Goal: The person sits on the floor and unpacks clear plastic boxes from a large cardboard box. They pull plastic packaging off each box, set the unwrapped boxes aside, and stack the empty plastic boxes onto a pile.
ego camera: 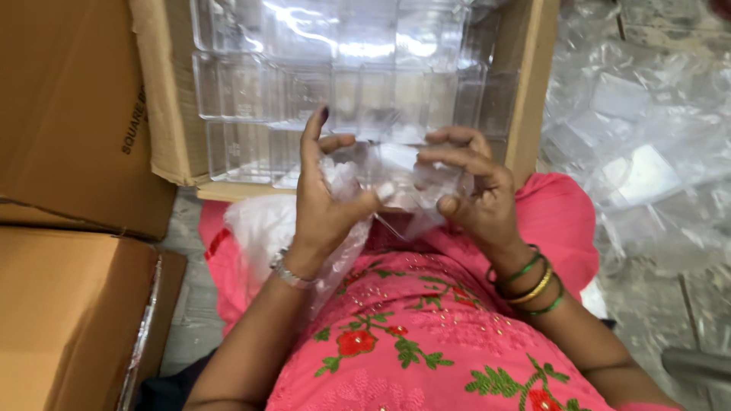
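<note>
**A:** Your left hand and right hand are both up in front of you, closed around one small clear plastic piece wrapped in thin clear film. Left thumb presses in from the side, with the fingers half curled and the index finger standing up. The right fingers are bent over the top edge, pinching.

**B:** So which step am I at?

**A:** It looks like the unwrapping or wrapping of that piece; the film trails down from under your left palm toward your lap. I can't tell which way it's going, because clear plastic on clear film blurs the edges.

**B:** What does the next move need?

**A:** A firm pinch on the film with one hand while the other steadies the hard piece, I'd judge, so nothing slips.

**B:** And around my hands?

**A:** Just beyond your fingertips sits an open cardboard box stacked with clear compartment trays. More closed cartons are off to your left, and loose plastic sheeting lies on the floor to your right.
</note>
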`<act>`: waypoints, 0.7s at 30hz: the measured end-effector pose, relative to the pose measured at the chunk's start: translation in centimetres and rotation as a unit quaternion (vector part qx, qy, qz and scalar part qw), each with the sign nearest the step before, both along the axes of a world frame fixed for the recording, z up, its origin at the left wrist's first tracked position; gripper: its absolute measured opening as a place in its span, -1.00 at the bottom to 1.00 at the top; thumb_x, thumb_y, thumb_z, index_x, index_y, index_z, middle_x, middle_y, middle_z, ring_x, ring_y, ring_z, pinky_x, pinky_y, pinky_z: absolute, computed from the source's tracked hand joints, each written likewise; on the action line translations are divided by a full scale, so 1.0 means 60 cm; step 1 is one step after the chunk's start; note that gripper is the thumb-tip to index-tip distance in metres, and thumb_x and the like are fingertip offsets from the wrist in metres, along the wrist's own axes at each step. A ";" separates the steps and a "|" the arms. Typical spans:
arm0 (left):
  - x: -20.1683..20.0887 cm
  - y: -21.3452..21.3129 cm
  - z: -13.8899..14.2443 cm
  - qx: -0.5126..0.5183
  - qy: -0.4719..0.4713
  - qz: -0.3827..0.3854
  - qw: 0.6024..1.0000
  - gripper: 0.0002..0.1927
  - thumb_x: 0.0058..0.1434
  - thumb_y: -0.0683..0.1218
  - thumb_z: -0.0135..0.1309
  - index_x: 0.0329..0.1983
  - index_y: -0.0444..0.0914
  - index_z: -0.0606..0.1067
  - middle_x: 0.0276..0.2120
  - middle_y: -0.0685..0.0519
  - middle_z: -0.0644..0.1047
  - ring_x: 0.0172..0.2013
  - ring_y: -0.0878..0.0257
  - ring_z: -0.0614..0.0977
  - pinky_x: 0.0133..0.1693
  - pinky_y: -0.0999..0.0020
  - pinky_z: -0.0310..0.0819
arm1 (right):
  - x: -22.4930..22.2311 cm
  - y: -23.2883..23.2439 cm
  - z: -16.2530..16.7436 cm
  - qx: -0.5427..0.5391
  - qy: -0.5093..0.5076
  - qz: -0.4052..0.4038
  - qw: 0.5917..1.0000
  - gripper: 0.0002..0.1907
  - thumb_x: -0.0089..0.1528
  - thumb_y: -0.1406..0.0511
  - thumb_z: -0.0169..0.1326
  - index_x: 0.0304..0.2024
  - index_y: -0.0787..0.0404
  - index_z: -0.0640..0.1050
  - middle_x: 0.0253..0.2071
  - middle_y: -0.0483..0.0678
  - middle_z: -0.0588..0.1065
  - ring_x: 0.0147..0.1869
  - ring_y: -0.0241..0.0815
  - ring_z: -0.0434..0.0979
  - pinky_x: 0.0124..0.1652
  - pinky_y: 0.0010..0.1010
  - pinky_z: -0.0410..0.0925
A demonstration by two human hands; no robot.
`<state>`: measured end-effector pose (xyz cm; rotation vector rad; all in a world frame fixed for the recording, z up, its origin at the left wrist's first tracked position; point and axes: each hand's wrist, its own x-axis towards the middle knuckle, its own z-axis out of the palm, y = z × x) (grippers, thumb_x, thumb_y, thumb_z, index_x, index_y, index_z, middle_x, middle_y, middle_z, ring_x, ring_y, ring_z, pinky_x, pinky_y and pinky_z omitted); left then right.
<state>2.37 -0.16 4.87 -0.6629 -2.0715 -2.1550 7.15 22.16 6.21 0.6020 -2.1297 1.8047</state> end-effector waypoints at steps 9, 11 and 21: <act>0.005 0.052 -0.070 0.328 -0.341 -0.179 0.862 -0.28 0.25 0.34 0.08 0.22 -0.27 0.36 -0.05 -0.11 0.58 -0.32 0.28 0.57 -0.32 0.36 0.48 | 0.030 -0.018 -0.031 0.034 0.071 -0.174 0.982 -0.66 0.44 0.23 0.06 0.23 0.19 0.55 0.36 0.05 0.41 0.44 -0.07 0.46 0.38 -0.32 0.36; 0.002 0.051 -0.068 0.314 -0.341 -0.154 0.873 -0.26 0.24 0.38 0.06 0.20 -0.28 0.38 -0.14 -0.14 0.60 -0.50 0.32 0.56 -0.53 0.42 0.42 | 0.037 -0.002 -0.019 0.051 0.076 -0.234 0.968 -0.67 0.39 0.26 0.05 0.20 0.15 0.54 0.34 0.04 0.43 0.42 -0.08 0.53 0.33 -0.32 0.42; 0.018 0.047 -0.030 0.250 -0.258 -0.140 0.922 -0.18 0.18 0.25 0.16 0.35 -0.30 0.25 0.02 -0.10 0.54 0.05 0.14 0.60 0.09 0.13 0.56 | 0.053 -0.008 0.001 -0.012 -0.148 0.026 0.989 -0.11 0.08 0.35 0.39 0.42 0.14 0.30 0.55 0.04 0.11 0.58 -0.02 0.22 0.42 -0.17 0.25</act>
